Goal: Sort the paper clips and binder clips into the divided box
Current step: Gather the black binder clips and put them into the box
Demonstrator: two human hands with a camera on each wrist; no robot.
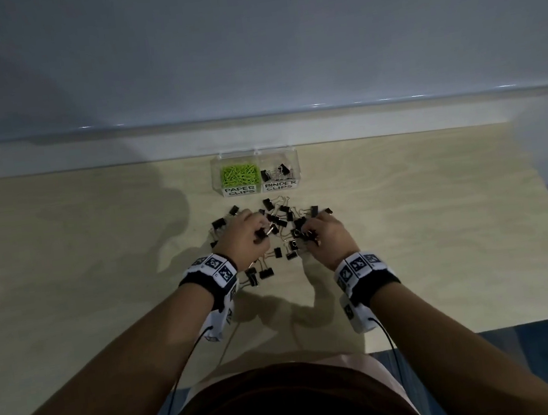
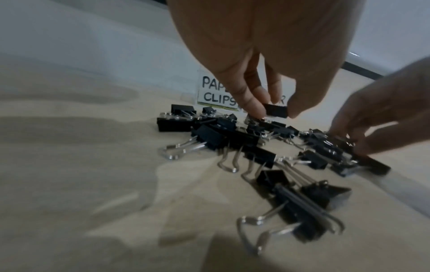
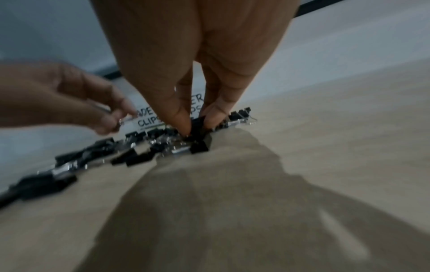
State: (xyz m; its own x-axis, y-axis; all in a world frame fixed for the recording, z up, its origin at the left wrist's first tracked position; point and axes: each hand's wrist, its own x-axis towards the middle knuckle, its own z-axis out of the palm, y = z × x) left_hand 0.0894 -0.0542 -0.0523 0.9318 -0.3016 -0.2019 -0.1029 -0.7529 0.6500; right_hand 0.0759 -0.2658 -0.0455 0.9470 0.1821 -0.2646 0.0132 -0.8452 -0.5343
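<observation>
Both hands down in the heap of black binder clips [image 1: 279,231] on the worktop [image 1: 423,223], just in front of the divided box [image 1: 258,188].

Left hand [image 1: 243,235]: grip pinching one binder clip [image 2: 275,110] by its black body, lifted just clear of the heap.

Right hand [image 1: 326,235]: thumb and fingertips pressed around a clip [image 3: 199,122] in the heap, not yet lifted.

Paper-clip side holds green paper clips [image 1: 239,174]; binder side [image 1: 278,172] only partly filled.

Advice: pinch bodies rather than wire handles, which tangle; lift straight up, shake off stragglers, drop into the right-hand compartment.
</observation>
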